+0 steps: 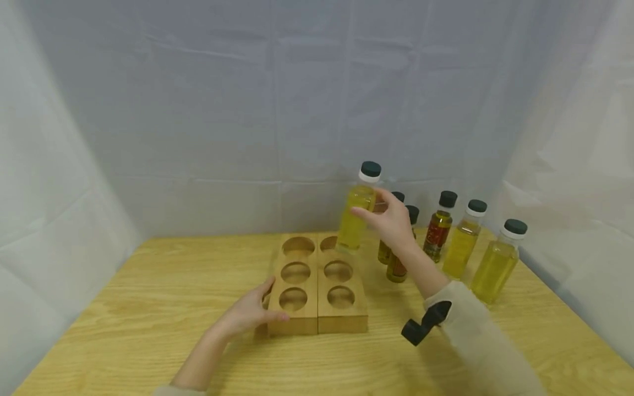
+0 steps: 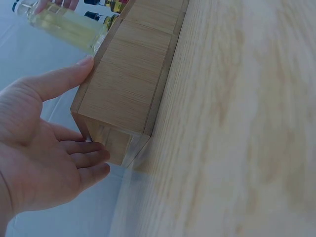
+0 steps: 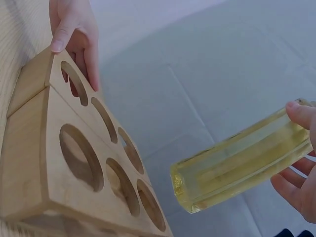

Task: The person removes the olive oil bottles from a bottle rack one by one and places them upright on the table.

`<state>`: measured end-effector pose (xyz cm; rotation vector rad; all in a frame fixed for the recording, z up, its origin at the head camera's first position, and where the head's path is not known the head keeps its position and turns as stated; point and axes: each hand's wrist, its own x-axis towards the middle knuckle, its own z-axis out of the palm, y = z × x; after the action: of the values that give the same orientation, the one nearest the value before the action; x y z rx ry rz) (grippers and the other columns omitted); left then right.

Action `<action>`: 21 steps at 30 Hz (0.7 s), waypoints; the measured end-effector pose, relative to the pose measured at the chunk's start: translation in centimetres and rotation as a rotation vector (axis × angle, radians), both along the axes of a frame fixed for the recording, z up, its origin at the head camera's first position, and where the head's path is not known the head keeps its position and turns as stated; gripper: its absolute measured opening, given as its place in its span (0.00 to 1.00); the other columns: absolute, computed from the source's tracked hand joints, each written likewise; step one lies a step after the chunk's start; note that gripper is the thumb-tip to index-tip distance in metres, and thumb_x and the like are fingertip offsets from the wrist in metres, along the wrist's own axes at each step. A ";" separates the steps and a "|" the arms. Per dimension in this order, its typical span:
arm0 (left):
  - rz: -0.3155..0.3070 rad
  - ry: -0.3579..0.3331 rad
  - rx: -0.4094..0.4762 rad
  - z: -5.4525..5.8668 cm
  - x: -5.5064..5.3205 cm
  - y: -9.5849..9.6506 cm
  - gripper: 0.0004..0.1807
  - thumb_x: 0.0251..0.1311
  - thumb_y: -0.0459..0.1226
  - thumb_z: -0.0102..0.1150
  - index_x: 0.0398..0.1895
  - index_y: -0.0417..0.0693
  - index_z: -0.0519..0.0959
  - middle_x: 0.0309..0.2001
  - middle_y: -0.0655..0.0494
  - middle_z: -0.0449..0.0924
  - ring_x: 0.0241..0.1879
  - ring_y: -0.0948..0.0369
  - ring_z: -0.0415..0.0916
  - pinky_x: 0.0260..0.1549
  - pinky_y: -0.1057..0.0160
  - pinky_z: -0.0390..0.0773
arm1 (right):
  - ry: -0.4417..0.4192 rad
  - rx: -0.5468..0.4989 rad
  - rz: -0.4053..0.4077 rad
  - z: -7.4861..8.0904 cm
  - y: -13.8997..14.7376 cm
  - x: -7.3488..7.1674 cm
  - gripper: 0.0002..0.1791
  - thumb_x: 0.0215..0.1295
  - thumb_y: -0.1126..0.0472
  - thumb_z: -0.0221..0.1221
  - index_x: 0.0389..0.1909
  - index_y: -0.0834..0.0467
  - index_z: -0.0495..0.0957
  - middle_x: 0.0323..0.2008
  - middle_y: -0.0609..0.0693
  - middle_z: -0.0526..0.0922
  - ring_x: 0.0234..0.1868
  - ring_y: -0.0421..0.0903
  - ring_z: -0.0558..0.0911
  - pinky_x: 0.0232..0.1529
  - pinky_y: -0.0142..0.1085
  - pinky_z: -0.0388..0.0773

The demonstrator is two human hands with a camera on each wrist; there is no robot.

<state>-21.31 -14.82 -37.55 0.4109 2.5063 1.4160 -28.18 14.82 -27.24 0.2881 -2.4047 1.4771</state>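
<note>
My right hand [image 1: 393, 220] grips an oil bottle [image 1: 353, 223] with yellow oil and a dark green cap, tilted in the air over the back right of a wooden bottle rack [image 1: 317, 291]. In the right wrist view the bottle's base [image 3: 182, 190] hangs apart from the round holes. The rack is two joined blocks, each with a row of three holes. At its front left corner is my left hand [image 1: 247, 311], thumb on the front edge and fingers along the left side. The left wrist view shows this left hand [image 2: 44, 143] with fingers extended beside the rack's end.
To the right stand two larger oil bottles [image 1: 495, 269] with dark green caps and a dark-capped bottle with a red label [image 1: 437, 234]. Two small dark-capped bottles [image 1: 398, 268] are partly hidden behind my right hand. A white sheet [image 1: 223, 137] hangs behind the wooden table [image 1: 163, 308].
</note>
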 end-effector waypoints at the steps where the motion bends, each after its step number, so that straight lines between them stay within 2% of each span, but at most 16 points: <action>1: -0.001 0.002 0.000 0.0 0.0 0.0 0.57 0.48 0.45 0.69 0.70 0.31 0.42 0.69 0.31 0.46 0.67 0.36 0.43 0.60 0.37 0.50 | 0.000 0.000 0.001 -0.1 0.4 0.2 0.42 0.52 0.43 0.65 0.66 0.54 0.63 0.54 0.55 0.71 0.51 0.53 0.72 0.48 0.47 0.74; 6: 0.001 0.005 -0.003 0.0 0.0 -0.1 0.57 0.47 0.45 0.69 0.70 0.31 0.42 0.69 0.31 0.46 0.66 0.36 0.43 0.60 0.37 0.49 | -0.006 0.011 -0.009 -0.5 2.3 1.0 0.44 0.52 0.43 0.65 0.67 0.57 0.61 0.57 0.57 0.69 0.51 0.54 0.70 0.48 0.48 0.72; 13: 0.015 0.011 -0.003 -0.2 0.0 -0.1 0.57 0.47 0.45 0.70 0.70 0.30 0.43 0.69 0.32 0.46 0.66 0.36 0.44 0.61 0.39 0.50 | -0.031 0.041 -0.041 -1.4 4.6 2.0 0.47 0.53 0.40 0.63 0.69 0.58 0.58 0.65 0.58 0.62 0.60 0.57 0.67 0.56 0.53 0.68; 21: 0.018 0.014 0.006 -0.3 -0.1 -0.1 0.57 0.46 0.44 0.70 0.70 0.30 0.43 0.69 0.32 0.46 0.67 0.37 0.44 0.62 0.40 0.50 | -0.047 0.050 -0.050 -2.8 6.6 2.9 0.46 0.55 0.45 0.64 0.68 0.64 0.57 0.64 0.62 0.63 0.57 0.58 0.69 0.54 0.51 0.69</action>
<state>-21.41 -14.96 -37.88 0.4024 2.5231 1.4328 -25.27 21.40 -30.04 0.2046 -2.4704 1.4185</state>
